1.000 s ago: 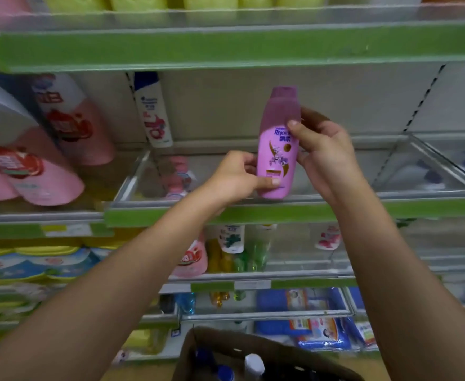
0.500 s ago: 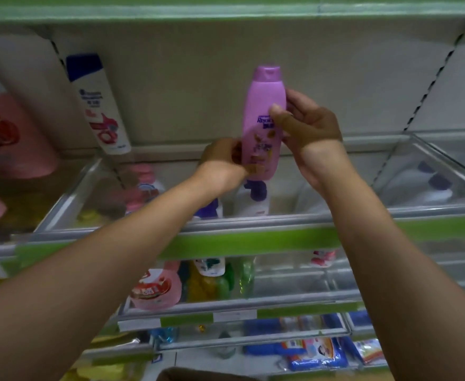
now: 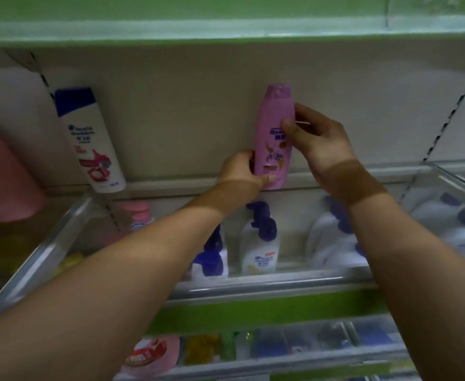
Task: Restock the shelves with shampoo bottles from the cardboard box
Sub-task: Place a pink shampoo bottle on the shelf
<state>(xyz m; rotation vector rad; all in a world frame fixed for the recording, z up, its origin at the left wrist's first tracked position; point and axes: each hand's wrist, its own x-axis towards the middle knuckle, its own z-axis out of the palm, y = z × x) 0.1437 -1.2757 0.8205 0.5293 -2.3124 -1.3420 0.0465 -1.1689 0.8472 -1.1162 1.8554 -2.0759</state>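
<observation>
The left hand pinches the base and the right hand clasps the waist of the upright pink plastic shampoo bottle, held near the shelf's back edge; probably light, stiff, smooth-sided, so mid-body grips suit it.

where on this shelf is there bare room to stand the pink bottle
Free: the stretch between the white bottle and the pink bottle, and right of the right hand up to the clear divider. Crowded: far left, with the pink pouch.
</observation>
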